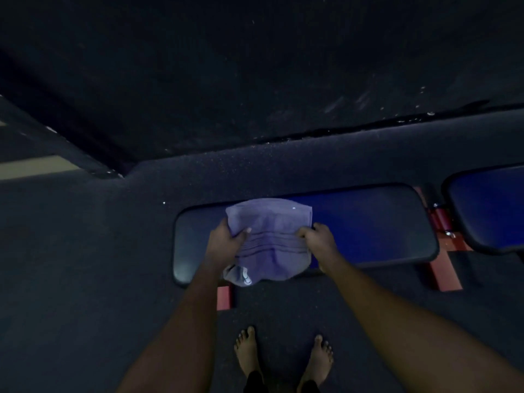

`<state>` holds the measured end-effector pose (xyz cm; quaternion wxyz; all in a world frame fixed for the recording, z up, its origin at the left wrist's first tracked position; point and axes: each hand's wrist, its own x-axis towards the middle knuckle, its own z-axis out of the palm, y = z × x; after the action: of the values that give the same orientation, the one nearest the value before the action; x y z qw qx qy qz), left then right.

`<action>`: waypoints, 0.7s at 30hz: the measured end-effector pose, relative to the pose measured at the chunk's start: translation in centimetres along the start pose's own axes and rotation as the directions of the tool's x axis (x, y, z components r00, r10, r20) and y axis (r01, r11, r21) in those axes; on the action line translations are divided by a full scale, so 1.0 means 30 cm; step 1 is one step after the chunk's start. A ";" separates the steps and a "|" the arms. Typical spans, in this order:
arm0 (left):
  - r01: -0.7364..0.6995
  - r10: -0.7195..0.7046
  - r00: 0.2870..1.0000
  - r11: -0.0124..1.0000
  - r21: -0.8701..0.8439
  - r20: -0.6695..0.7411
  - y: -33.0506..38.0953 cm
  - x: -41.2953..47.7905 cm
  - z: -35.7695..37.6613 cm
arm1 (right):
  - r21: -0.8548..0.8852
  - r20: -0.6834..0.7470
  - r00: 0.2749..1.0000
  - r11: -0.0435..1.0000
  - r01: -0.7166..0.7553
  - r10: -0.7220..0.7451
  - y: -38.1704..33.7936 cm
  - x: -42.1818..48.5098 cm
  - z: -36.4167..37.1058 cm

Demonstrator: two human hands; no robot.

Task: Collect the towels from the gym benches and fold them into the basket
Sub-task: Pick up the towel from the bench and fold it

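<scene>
Towel [269, 239], pale purple with a band of darker stripes, lies across the left half of the blue bench pad [368, 231]. Its near edge droops over the pad's near edge. The left hand [226, 241] grips the towel's left side, fingers curled under the cloth and thumb pressed on top. The right hand [316, 236] pinches the right side, fingers bunched on the fabric. A small label [243, 276] hangs at the towel's near left corner; its print is too dim and blurred to read. A second blue pad [487, 205] sits just beyond the first pad's right end, with a red frame [445, 268] beneath. Bare feet [246, 353] stand on the dark floor [85, 251].
</scene>
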<state>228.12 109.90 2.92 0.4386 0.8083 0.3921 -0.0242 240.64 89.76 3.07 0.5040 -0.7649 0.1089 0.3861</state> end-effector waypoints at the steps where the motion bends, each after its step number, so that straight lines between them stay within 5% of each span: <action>1: -0.025 0.024 0.999 0.998 -0.058 -0.025 0.039 -0.043 -0.065 | 0.013 0.019 0.999 0.999 0.035 -0.035 -0.053 -0.057 -0.011; 9: -0.262 0.224 0.944 0.956 -0.132 -0.243 0.274 -0.349 -0.473 | 0.018 0.219 0.927 0.952 0.307 -0.303 -0.401 -0.364 -0.013; 12: -0.332 0.298 0.908 0.940 -0.073 -0.294 0.322 -0.447 -0.635 | -0.225 0.192 0.876 0.849 0.478 -0.442 -0.534 -0.479 0.042; 14: -0.351 0.337 0.907 0.936 -0.012 -0.253 0.352 -0.498 -0.734 | -0.448 0.295 0.765 0.625 0.640 -0.572 -0.625 -0.561 0.111; 16: -0.349 0.362 0.914 0.932 0.099 -0.185 0.382 -0.561 -0.830 | -0.378 0.569 0.566 0.421 0.824 -0.596 -0.718 -0.666 0.205; 18: -0.339 0.360 0.920 0.929 0.149 -0.155 0.406 -0.642 -0.917 | -0.159 0.761 0.376 0.410 0.898 -0.529 -0.782 -0.787 0.307; 21: -0.268 0.291 0.911 0.956 0.116 -0.292 0.367 -0.825 -1.045 | 0.004 0.840 0.234 0.438 0.899 -0.489 -0.801 -1.000 0.443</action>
<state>208.66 114.16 39.25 0.3418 0.8654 0.3343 0.1500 227.26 105.69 38.02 0.4063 -0.5901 -0.5781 0.3906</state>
